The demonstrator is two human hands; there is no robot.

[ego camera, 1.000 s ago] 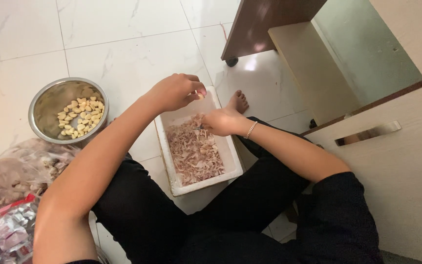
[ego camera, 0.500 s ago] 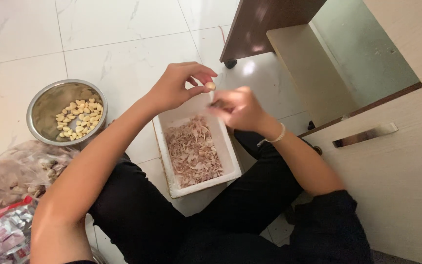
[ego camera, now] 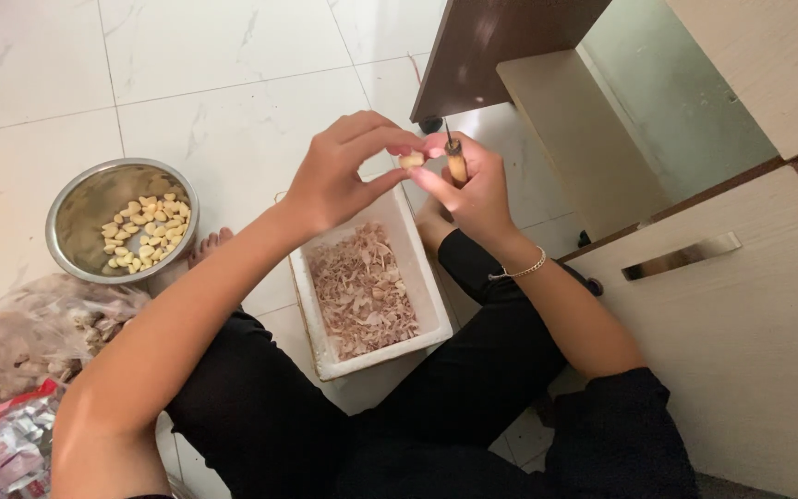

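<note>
Sitting cross-legged on the white tiled floor (ego camera: 233, 55), black trousers filling the near edge of the view. Down in the near left corner, a red-edged packet of wrapped bits (ego camera: 2, 453), and just past it a clear plastic bag (ego camera: 34, 328) stuffed with what looks like unpeeled garlic. Between the knees, a white foam box (ego camera: 334, 356) sitting on the floor, long side running away, loaded with a heap of papery pinkish skins (ego camera: 362, 291). Over to the left of that, near a bare foot, a round steel bowl (ego camera: 71, 199) with a small pile of peeled pale cloves (ego camera: 145, 231) lying against its right side. Up above the far end of the box, both hands raised and meeting in mid-air, well clear of the skins. Left hand (ego camera: 334, 176) with grip closed, thumb and fingertips pinching a small pale garlic clove (ego camera: 411, 160). Right hand (ego camera: 473, 185), thin bracelet at the wrist, grip closed around a small knife with a wooden handle (ego camera: 456, 164), short dark blade poking up toward the far side, fingertips also touching the clove. So clove sits right between the two hands, touching both, hanging over the box's far rim. Off to the right, a pale cabinet drawer front with a metal handle (ego camera: 681, 257), and farther back a dark wooden panel (ego camera: 501, 46) with a light shelf beside it. Can't tell how much skin is on the clove, too small.
</note>
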